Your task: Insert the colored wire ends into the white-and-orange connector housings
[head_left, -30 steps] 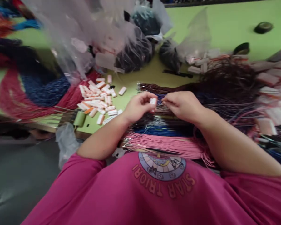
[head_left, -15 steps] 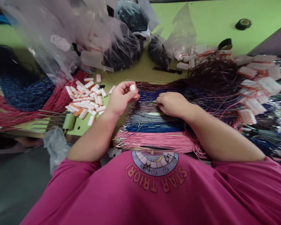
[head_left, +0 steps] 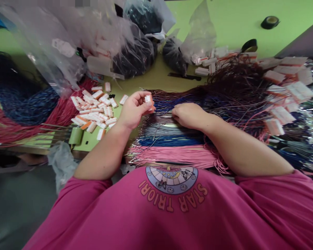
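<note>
Between the thumb and fingers of my left hand [head_left: 135, 108] is a small white and orange connector housing [head_left: 148, 99], held above the left ends of the wires. My right hand [head_left: 189, 115] is closed over the purple-blue wires [head_left: 167, 105] and the brownish-grey wires [head_left: 159, 119]; what its curled fingers pinch is hidden. Nearer my body lie grey wires [head_left: 161, 131], blue wires [head_left: 159, 141] and pink wires [head_left: 172, 154] in side-by-side bands. Left of my left hand spreads a loose pile of connector housings [head_left: 94, 107].
Clear plastic bags [head_left: 94, 31] with dark contents stand at the back. Wired housings [head_left: 284, 114] are heaped at right, with rolls of black tape [head_left: 270, 22] behind. A green cylinder with metal rods [head_left: 75, 136] sits at the left front edge, near blue and red wire bundles [head_left: 28, 104].
My right hand has shifted slightly left, closer to my left hand. The left hand still holds the connector housing in nearly the same spot. The whole view has moved a little.
</note>
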`<state>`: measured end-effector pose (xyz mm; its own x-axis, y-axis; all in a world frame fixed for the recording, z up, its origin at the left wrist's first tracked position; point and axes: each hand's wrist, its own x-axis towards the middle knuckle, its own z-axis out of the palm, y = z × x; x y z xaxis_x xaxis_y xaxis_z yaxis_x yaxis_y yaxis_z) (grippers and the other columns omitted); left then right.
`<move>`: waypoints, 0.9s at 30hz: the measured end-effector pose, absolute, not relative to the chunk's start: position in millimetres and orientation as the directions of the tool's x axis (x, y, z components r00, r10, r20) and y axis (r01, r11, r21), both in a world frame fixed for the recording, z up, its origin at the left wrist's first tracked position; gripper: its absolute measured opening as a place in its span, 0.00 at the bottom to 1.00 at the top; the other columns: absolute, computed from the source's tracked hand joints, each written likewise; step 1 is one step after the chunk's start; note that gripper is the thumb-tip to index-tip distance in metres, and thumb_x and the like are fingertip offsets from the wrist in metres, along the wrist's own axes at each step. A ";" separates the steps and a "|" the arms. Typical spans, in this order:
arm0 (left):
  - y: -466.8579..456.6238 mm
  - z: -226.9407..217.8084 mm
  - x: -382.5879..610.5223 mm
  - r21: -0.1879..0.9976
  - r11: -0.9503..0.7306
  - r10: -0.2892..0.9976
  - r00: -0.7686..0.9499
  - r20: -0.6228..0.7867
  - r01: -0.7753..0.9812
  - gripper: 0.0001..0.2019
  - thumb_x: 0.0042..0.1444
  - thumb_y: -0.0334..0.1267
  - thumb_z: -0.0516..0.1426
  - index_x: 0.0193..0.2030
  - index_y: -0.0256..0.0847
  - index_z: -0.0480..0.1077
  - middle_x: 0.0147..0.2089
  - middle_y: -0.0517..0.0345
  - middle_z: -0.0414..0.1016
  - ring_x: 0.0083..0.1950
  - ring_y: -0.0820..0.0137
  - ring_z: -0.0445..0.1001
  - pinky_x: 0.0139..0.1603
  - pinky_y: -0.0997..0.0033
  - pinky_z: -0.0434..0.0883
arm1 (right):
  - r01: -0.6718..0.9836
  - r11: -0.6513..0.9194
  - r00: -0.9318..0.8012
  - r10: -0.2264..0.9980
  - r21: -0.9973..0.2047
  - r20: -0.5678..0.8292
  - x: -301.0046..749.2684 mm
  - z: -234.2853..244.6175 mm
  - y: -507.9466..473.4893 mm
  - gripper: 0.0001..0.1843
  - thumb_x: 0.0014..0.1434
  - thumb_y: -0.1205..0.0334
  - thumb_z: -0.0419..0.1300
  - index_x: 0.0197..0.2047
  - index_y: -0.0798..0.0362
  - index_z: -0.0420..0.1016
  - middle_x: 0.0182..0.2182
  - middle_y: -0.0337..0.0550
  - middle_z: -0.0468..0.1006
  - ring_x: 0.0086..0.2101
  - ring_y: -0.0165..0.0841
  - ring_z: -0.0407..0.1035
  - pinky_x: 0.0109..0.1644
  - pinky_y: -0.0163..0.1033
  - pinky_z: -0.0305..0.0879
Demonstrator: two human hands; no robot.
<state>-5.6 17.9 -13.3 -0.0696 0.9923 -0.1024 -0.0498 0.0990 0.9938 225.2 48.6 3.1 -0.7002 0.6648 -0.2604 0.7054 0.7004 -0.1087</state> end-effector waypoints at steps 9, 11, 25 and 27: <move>19.8 -16.6 -9.0 0.997 0.080 0.995 -0.062 -0.080 -0.011 0.17 0.50 0.32 0.65 0.48 0.43 0.72 0.37 0.58 0.77 0.34 0.73 0.77 0.34 0.73 0.78 | 0.736 0.599 -0.675 0.685 -0.314 -0.274 231.9 11.7 56.8 0.15 0.62 0.66 0.58 0.46 0.51 0.86 0.39 0.43 0.86 0.37 0.34 0.74 0.40 0.37 0.58; 19.4 -15.5 -8.3 0.996 0.083 0.994 -0.070 -0.084 -0.022 0.17 0.49 0.32 0.65 0.47 0.42 0.72 0.37 0.59 0.77 0.34 0.74 0.77 0.34 0.74 0.78 | 0.713 0.611 -0.697 0.670 -0.343 -0.255 232.8 9.9 58.1 0.17 0.65 0.64 0.57 0.49 0.50 0.87 0.42 0.42 0.87 0.39 0.34 0.75 0.41 0.37 0.59; 19.3 -17.9 -7.9 0.998 0.057 0.996 -0.076 -0.055 0.034 0.16 0.51 0.30 0.64 0.48 0.42 0.73 0.37 0.59 0.77 0.33 0.73 0.77 0.35 0.72 0.78 | 0.704 0.689 -0.707 0.658 -0.174 -0.257 224.9 11.1 48.9 0.18 0.66 0.63 0.56 0.49 0.48 0.88 0.48 0.46 0.87 0.46 0.39 0.77 0.41 0.40 0.58; 19.3 -18.3 -8.2 0.997 0.061 0.995 -0.080 -0.057 0.039 0.16 0.52 0.29 0.64 0.48 0.42 0.73 0.37 0.59 0.77 0.33 0.73 0.77 0.36 0.72 0.78 | 0.711 0.678 -0.702 0.678 -0.185 -0.217 226.5 13.4 49.9 0.18 0.66 0.63 0.55 0.48 0.49 0.88 0.47 0.46 0.87 0.45 0.38 0.76 0.41 0.40 0.58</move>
<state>-8.2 19.3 -18.3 -0.0801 0.9951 -0.0573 0.0388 0.0606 0.9974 226.5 49.9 13.4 -0.7024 0.6781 -0.2165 0.7115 0.6778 -0.1854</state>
